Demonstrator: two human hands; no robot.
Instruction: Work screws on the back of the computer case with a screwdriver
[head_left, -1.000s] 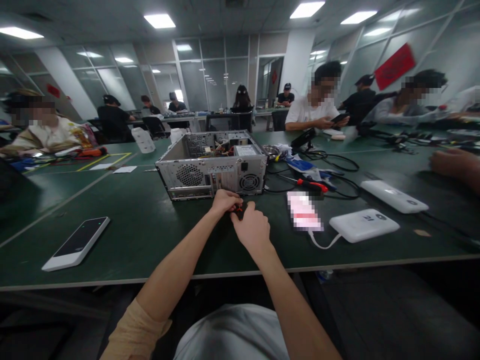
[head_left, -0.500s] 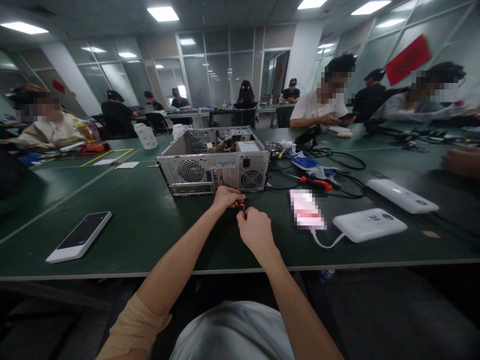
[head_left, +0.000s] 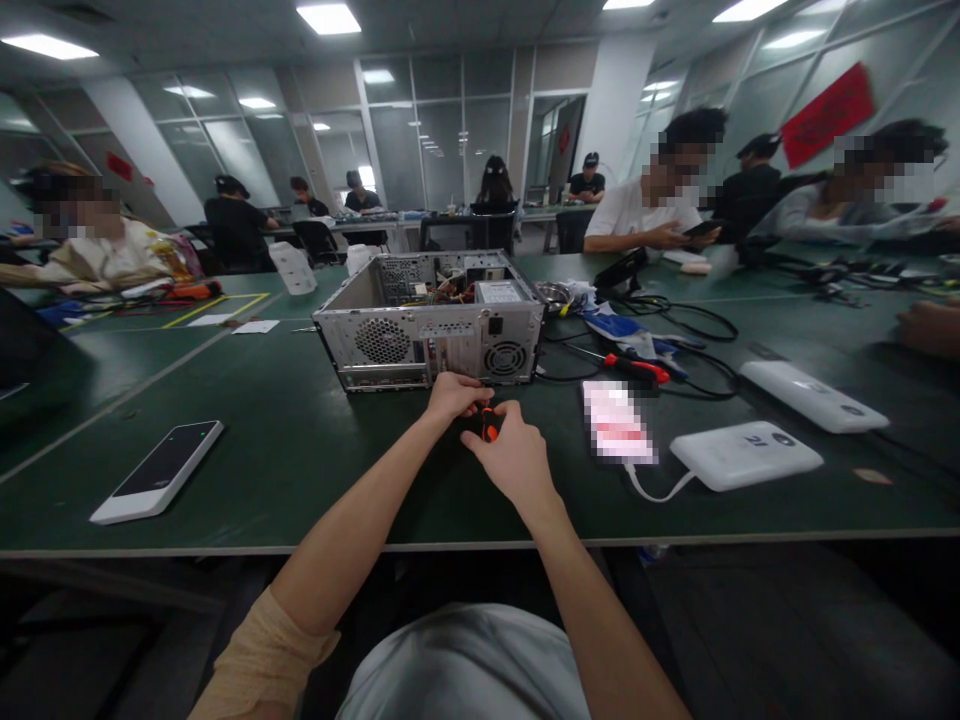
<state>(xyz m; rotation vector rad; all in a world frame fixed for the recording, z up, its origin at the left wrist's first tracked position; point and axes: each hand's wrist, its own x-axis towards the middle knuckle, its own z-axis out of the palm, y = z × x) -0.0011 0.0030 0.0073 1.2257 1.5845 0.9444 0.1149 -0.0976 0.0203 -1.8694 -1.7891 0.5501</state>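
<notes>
Green counter (head_left: 300,480) in a workroom lit by ceiling lights (head_left: 328,18), seen from the worker's head. Left hand (head_left: 452,398): fingers drawn together; what they hold is hidden. Right hand (head_left: 516,445): partly open, thumb and forefinger parted about an orange-and-black handle (head_left: 490,431); whether it is firmly gripped cannot be told. The handle lies between the hands, partly covered by the fingers, in front of a computer case (head_left: 450,318), which blocks the space directly beyond. To the right: a phone (head_left: 616,422) cabled to a white power bank (head_left: 746,456), a red-and-black screwdriver (head_left: 636,368) and black cables (head_left: 705,305). Left, well apart: a white-edged device (head_left: 159,472). Case: grey metal, open-topped, wiring (head_left: 454,292) visible inside; round vent (head_left: 381,341) and fan grille (head_left: 505,358) face the worker.
</notes>
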